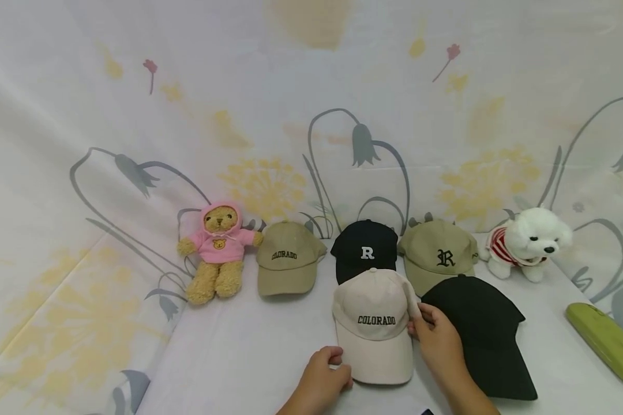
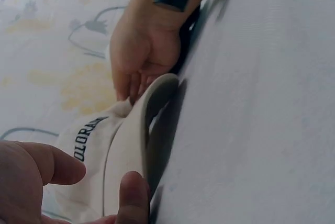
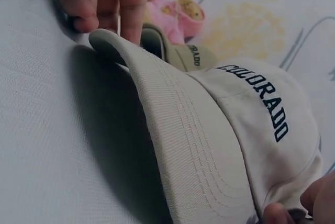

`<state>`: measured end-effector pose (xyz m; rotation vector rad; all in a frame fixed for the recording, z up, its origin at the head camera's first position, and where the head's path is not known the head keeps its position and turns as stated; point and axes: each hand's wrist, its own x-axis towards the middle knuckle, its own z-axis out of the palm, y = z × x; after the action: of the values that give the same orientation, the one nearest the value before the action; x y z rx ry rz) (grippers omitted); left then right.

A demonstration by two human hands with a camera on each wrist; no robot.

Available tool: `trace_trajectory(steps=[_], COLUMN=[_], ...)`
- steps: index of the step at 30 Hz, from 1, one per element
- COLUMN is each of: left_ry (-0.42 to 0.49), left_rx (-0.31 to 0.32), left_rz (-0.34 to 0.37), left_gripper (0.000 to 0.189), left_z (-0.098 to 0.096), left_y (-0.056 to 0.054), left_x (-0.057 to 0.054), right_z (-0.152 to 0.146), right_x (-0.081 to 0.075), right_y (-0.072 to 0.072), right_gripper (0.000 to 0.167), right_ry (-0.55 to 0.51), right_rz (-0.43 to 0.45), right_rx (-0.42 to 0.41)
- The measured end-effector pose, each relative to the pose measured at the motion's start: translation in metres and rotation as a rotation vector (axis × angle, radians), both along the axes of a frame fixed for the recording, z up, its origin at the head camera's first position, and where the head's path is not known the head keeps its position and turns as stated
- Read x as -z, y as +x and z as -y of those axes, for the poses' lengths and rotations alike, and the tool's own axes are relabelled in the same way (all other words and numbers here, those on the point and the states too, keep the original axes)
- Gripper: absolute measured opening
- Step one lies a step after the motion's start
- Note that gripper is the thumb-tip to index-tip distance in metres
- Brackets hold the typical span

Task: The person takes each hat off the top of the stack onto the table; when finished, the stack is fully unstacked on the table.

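Note:
A cream baseball cap [image 1: 372, 328] with dark COLORADO lettering sits on the white-covered surface, brim toward me. My right hand [image 1: 438, 340] pinches the edge of its crown at the right side. At the left edge of the brim is my left hand [image 1: 322, 377], its fingers loosely bent beside the brim; in the right wrist view these left fingers [image 3: 107, 4] hang close to the brim's corner. The brim's front edge stands slightly off the surface, with a shadow under it. A black cap [image 1: 477, 334] lies right of my right hand, partly behind it.
Behind stand a tan COLORADO cap [image 1: 288, 259], a black R cap [image 1: 366, 245] and a khaki R cap [image 1: 436, 253]. A pink-hooded teddy bear [image 1: 218, 248] sits left, a white plush dog [image 1: 532, 242] right. A green case [image 1: 607, 346] lies at the far right.

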<state>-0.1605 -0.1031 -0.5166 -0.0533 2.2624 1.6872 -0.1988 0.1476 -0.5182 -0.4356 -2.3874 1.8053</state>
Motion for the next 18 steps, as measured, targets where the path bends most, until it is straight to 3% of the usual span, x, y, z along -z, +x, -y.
trace_trajectory(steps=[6,11,14,18], left_ry=[0.105,0.11,0.095,0.071], left_rx=[-0.081,-0.173,-0.242,-0.348], left_rz=[0.01,-0.011,-0.026,-0.035], left_gripper=[0.042,0.038,0.037,0.038], left_z=[0.023,0.062,0.088,0.119], left_y=[-0.006,-0.022,-0.038,-0.062], left_x=[-0.005,-0.015,-0.023,-0.03], right_z=[0.001,0.011,0.024,0.053], right_x=[-0.011,-0.039,-0.066,-0.101], right_y=[0.002,-0.001,-0.013,-0.044], right_gripper=[0.043,0.041,0.039,0.035], right_ry=[0.141,0.242,0.201,-0.072], right_rz=[-0.025,-0.084,-0.136,-0.138], right_rx=[0.022,0.009,-0.074,-0.211])
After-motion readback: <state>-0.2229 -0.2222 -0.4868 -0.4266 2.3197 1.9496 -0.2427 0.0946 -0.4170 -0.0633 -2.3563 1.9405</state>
